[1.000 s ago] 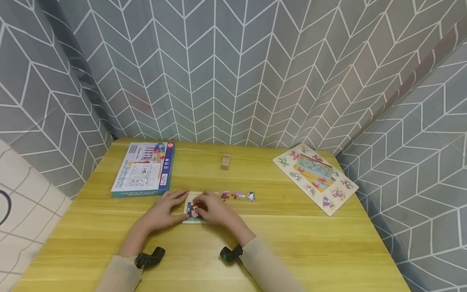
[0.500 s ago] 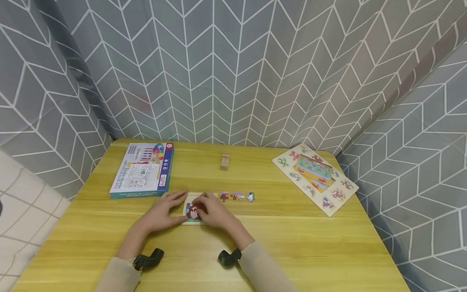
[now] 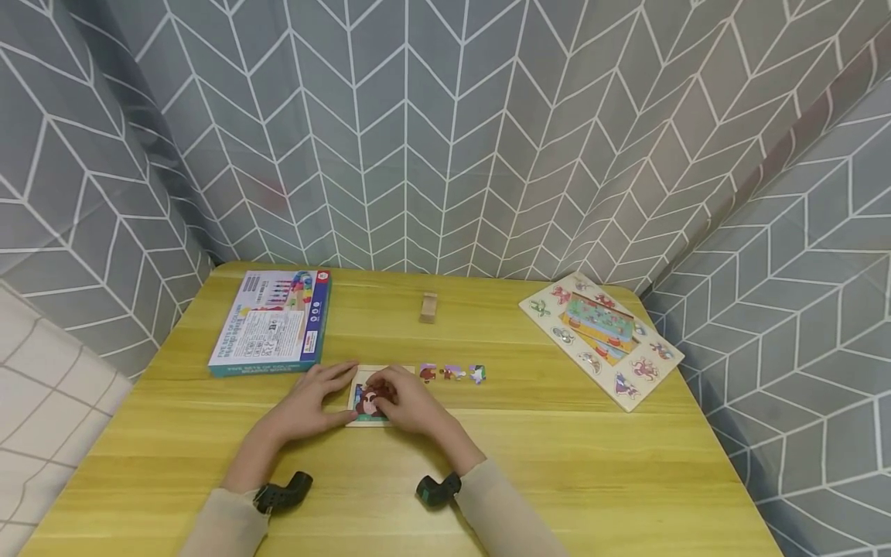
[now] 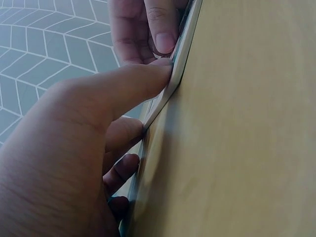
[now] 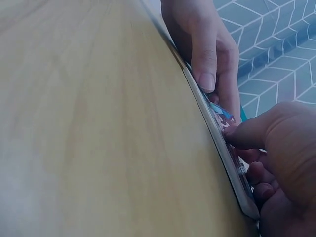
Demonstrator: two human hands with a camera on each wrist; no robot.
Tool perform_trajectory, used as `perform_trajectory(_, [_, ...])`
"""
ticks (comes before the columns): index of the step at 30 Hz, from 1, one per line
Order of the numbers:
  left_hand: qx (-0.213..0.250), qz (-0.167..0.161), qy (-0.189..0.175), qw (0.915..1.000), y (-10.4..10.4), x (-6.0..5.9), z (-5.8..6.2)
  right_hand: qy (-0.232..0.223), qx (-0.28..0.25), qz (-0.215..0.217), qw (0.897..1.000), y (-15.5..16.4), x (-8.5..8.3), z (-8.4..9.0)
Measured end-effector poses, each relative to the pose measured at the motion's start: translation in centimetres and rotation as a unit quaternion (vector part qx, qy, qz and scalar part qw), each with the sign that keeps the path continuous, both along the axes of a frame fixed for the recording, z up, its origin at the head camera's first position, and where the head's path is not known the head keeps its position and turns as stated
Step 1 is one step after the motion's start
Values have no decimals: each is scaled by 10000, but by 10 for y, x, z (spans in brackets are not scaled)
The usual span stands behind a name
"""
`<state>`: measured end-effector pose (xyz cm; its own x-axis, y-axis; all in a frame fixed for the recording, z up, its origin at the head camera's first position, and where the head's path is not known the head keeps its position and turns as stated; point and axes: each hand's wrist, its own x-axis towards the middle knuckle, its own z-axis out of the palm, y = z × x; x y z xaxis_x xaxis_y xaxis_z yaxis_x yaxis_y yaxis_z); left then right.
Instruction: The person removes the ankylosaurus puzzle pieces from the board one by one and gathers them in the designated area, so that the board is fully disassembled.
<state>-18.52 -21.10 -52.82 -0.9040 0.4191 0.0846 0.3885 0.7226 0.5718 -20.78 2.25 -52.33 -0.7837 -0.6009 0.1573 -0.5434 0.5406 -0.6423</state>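
Observation:
A small wooden jigsaw tray (image 3: 409, 374) lies on the table between both hands, with part of a brown-and-pink picture (image 3: 369, 402) inside its pale rim. My left hand (image 3: 309, 402) holds the tray's left side, thumb at the near corner and fingers towards the far one. In the left wrist view the left thumb (image 4: 143, 81) presses on the tray's edge. My right hand (image 3: 414, 402) reaches over the tray, its curled fingers and thumb pinching a brown jigsaw piece, mostly hidden under them. Loose jigsaw pieces (image 3: 454, 372) lie in a row just right of the tray.
At the back left lies a boxed toy set (image 3: 271, 325). A small wooden block (image 3: 428, 307) sits near the table's far edge. On the right, a peg puzzle board (image 3: 602, 340) bears colourful cards (image 3: 599, 325). A patterned curtain (image 3: 418, 139) hangs behind the yellow wooden table (image 3: 557, 464).
Both hands stay at the tray in almost the same pose; the right fingers shift only slightly over the picture. The loose pieces stay in place, and the head view moves a little.

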Motion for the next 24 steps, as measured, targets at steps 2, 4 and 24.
perform_trajectory(2, [-19,-9,0,10000,0,0,0,-41,-79,-11,10000,0,0,0])
perform_trajectory(4, [-37,-13,4,10000,0,0,1,-64,-108,-25,9999,-1,1,0])
perform_trajectory(24, [-99,-65,-36,9999,-2,0,0,140,334,112,9993,-4,0,6])
